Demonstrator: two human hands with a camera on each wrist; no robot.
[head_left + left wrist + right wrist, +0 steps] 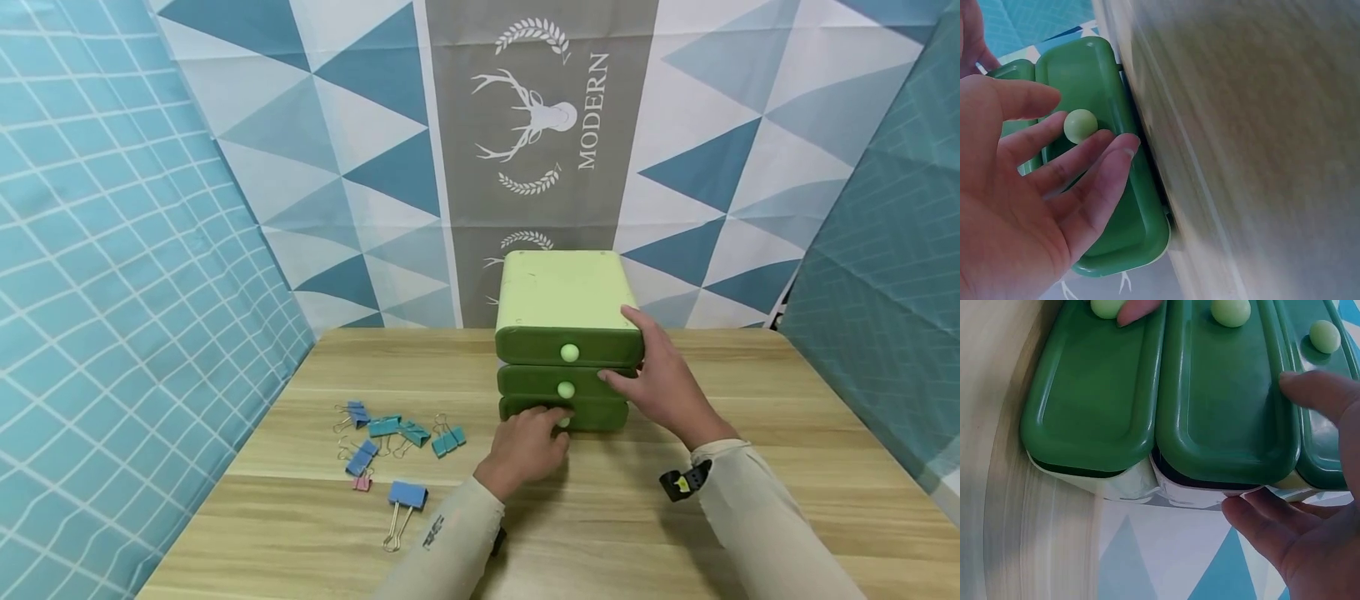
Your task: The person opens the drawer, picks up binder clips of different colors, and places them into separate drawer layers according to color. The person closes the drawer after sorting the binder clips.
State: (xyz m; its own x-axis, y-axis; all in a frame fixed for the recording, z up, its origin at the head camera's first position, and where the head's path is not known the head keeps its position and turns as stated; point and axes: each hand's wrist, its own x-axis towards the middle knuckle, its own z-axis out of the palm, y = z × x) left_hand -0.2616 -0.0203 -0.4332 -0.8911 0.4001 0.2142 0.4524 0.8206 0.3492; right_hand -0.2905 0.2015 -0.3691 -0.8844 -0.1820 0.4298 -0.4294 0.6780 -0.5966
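A small three-drawer cabinet [566, 287] with a pale yellow-green shell and dark green fronts stands on the table. My left hand [527, 446] is at the bottom drawer [1132, 219], its fingers beside the round pale knob [1080, 126] and its thumb held apart. A fingertip touches that knob in the right wrist view. My right hand [667, 387] holds the cabinet's right side. Its thumb [1313, 390] lies on the edge of the middle drawer front [1229, 406], and its other fingers reach along the side wall. Narrow dark gaps show behind the lower two fronts.
Left on the wooden table [300, 542] lie several binder clips: a large blue one [408, 495], teal ones such as the teal clip [448, 442], smaller blue ones and a pink clip [362, 482]. A patterned cloth [375, 167] hangs behind the cabinet.
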